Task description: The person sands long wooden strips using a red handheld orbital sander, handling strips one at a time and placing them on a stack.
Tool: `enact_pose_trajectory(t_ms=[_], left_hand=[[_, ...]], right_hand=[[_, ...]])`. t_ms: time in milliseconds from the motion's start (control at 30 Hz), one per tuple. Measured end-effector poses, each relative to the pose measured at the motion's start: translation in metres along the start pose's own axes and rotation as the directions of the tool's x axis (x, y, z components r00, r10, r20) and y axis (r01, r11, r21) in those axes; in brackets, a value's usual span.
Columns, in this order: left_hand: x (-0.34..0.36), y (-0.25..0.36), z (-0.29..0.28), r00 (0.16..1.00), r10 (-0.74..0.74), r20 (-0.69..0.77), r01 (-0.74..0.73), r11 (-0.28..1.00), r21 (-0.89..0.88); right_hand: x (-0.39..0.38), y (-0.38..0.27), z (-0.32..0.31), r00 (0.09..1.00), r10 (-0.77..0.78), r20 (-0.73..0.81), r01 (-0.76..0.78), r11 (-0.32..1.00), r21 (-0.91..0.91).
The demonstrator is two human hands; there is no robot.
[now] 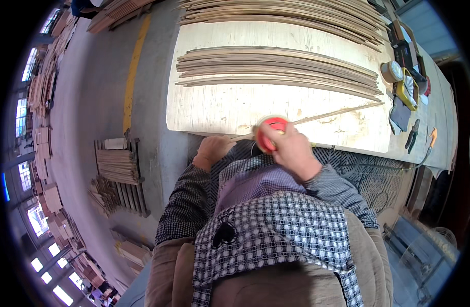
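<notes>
A thin wooden strip (342,112) runs slantwise from the tabletop toward me, over the table's near edge. My left hand (214,150) is closed around its near left end. Gripped in my right hand (293,153) is a round red hand tool (269,134), pressed against or just over the strip; motion blurs it, and its exact kind is not plain. Behind the strip, a bundle of long wooden strips (276,66) lies across the pale wooden tabletop (219,110). A larger stack of strips (281,18) lies at the far side.
At the table's right stand a tape roll (392,71), a yellow tray (407,94), pliers (413,135) and an orange-handled tool with a hose (432,140). On the floor at left, a rack (120,169) holds more strips. A yellow line (136,77) crosses the floor.
</notes>
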State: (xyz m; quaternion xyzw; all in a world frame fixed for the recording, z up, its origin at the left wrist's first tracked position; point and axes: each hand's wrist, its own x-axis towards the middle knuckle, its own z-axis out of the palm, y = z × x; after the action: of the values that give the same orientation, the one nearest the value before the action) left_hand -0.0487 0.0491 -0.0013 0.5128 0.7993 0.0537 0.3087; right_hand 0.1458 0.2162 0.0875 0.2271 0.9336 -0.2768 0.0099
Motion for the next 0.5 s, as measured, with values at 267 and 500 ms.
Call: enact_pose_trajectory(t_ms=[267,500], left_hand=[[-0.003,-0.039,0.038,0.95,0.22,-0.222,-0.198,0.973,0.119],[-0.01,-0.01,0.014,0.836,0.322,-0.444,-0.262,0.946,0.193]], right_hand=[[0.002,-0.011,0.018,0.994,-0.095,0.045,0.099,0.992,-0.078],[-0.018,0.053,-0.041,0.894,0.437,-0.094,-0.442,0.897,-0.029]])
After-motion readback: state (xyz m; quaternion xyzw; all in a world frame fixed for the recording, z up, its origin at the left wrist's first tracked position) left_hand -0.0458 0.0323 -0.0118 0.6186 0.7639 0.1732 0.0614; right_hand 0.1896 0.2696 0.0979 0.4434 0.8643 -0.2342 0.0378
